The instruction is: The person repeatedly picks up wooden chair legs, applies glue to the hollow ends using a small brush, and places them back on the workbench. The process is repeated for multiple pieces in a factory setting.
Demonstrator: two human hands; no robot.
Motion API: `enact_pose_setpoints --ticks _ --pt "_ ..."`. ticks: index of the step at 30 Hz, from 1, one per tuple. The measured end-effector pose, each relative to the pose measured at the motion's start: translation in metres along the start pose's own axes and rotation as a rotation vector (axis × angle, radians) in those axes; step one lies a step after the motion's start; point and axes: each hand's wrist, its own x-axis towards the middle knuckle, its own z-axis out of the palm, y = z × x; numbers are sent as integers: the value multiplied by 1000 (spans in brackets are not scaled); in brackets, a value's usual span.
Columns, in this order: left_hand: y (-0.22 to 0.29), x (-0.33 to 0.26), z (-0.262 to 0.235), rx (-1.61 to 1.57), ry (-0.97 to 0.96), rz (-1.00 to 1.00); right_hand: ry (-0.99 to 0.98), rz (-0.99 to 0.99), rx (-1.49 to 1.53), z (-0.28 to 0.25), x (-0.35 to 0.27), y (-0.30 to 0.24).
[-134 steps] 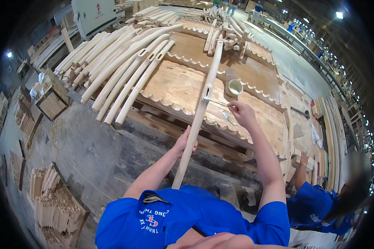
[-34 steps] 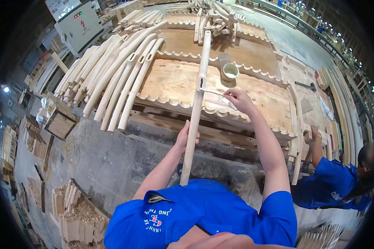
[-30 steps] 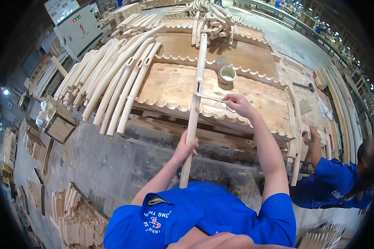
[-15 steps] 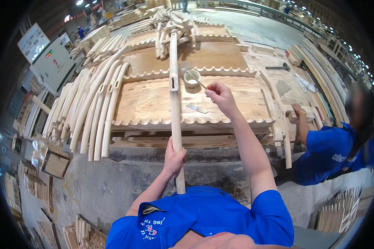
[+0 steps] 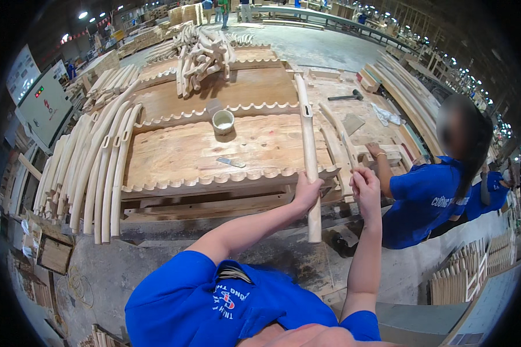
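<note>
- Slotted wooden pole [image 5: 309, 141]: over the workbench's [image 5: 176, 141] right end, near end overhanging, perhaps for easy grasp.
- Our left hand [image 5: 308, 189]: fingers wrapped around its lower part, apparently steadying it.
- Our right hand [image 5: 365, 185]: just beside, fingertips drawn together; whether holding anything, we cannot tell.
- Scalloped strip [image 5: 226, 181]: seemingly notched against rolling.
- Cup [image 5: 223, 122], flat scraper [image 5: 231, 162]: on the bench, presumably for reach.
</note>
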Motion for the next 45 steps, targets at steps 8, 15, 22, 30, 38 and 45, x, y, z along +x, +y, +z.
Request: enact_pose_setpoints --ticks 8,15,22,30,38,45 --pt "-21 36 59 119 256 -50 27 40 -22 -21 -28 -2" --pt "1 17 21 255 -106 -79 -92 16 -150 26 2 0" --pt "84 54 -168 294 -151 166 -217 -117 -380 103 46 -6" --pt "160 156 -365 293 321 88 -236 -342 -1179 265 123 2" --pt "138 244 -388 -77 -113 -267 -306 -323 -1628 361 173 3" --pt "133 254 -370 145 -172 -98 -341 -374 -1672 357 167 23"
